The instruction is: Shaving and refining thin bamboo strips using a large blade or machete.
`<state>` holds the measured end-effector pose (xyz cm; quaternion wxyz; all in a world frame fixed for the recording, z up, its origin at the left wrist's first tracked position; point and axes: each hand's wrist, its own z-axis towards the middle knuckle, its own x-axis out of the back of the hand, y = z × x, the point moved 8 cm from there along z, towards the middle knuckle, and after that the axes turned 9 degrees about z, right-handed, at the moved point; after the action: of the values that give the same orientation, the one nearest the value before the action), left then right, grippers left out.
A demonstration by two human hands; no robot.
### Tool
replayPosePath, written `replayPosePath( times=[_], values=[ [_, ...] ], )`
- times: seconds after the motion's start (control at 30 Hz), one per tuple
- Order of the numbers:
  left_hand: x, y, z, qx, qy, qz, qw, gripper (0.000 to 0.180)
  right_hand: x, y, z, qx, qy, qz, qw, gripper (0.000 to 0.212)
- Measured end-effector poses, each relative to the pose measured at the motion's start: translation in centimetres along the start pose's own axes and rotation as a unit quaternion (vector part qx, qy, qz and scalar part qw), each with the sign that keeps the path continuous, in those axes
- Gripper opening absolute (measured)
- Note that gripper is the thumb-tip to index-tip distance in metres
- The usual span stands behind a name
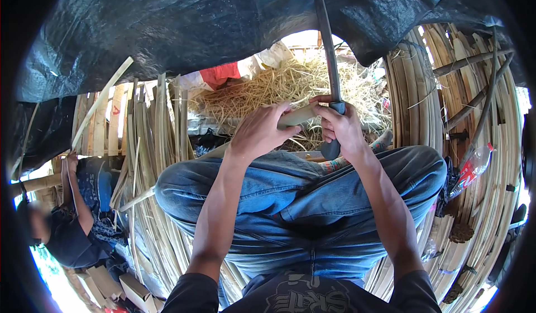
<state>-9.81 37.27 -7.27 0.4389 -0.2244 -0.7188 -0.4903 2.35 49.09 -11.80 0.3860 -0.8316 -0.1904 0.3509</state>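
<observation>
My left hand [258, 131] grips a pale bamboo strip [296, 116] in front of my knees. My right hand [341, 126] is closed around the handle of a long dark knife [329, 56], whose blade points straight up and away from me. The knife's edge meets the end of the strip between the two hands. My legs in blue jeans [301, 196] are folded below my forearms.
Stacked bamboo slats [156, 123] stand at left and curved bundles of strips [446, 90] at right. A heap of pale shavings [279, 90] lies ahead under a black tarpaulin [195, 23]. Another person [72, 218] sits at lower left. A plastic bottle [472, 168] hangs at right.
</observation>
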Motion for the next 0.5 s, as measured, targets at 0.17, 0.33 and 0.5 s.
replayPosePath(
  times=[0.17,0.33,0.5],
  values=[
    [-1.4,-2.5,-0.1,0.047,-0.131,-0.003,0.99,0.045,-0.3,-0.2,-0.1,0.007,-0.009,-0.001,1.0,0.021],
    [-2.6,-1.9,-0.3,0.093,-0.217,-0.158,0.959,0.036,-0.1,-0.6,-0.1,0.015,-0.012,-0.002,1.0,0.02],
    [-0.1,-1.0,-0.1,0.013,0.01,0.027,0.999,0.051,0.7,-2.2,-0.1,0.132,0.036,-0.147,0.98,0.034]
  ],
)
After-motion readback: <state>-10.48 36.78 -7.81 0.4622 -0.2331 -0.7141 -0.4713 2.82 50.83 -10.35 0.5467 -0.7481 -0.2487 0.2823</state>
